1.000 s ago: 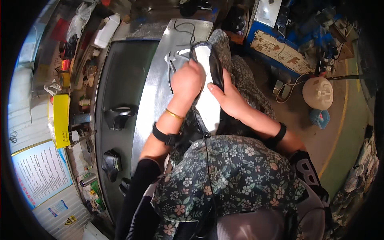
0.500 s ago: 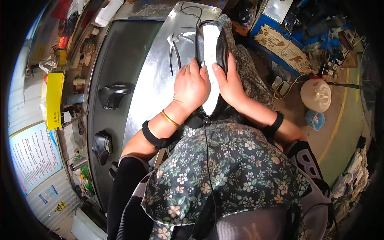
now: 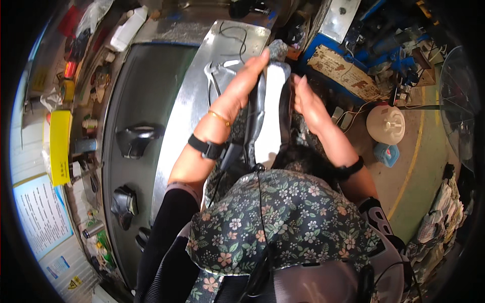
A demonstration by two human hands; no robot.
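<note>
A black shoe upper with a long white sole piece [image 3: 273, 101] facing up lies over my lap, pointing away from me. My left hand [image 3: 247, 78] is stretched along its left edge, fingers straight and pointing to the far end. On the other side my right hand [image 3: 309, 103] is beside the black right edge, fingers loosely bent and the thumb apart. Whether either palm touches the shoe I cannot tell. Metal pincers [image 3: 212, 81] lie on the shiny metal bench top [image 3: 187, 106], just left of my left hand.
Left of the bench runs a dark belt [image 3: 146, 91] carrying black shoes [image 3: 139, 140]. Beyond it a shelf holds small items and a yellow box [image 3: 60, 146]. To the right are a cream plastic container [image 3: 385, 124], a blue basket [image 3: 386, 154] and a worn blue-framed board [image 3: 343, 70].
Both hands have let go of their thumb grip on the white sole piece and moved out to its sides, fingers straighter. The shoe sits nearer my body, and the view has shifted slightly.
</note>
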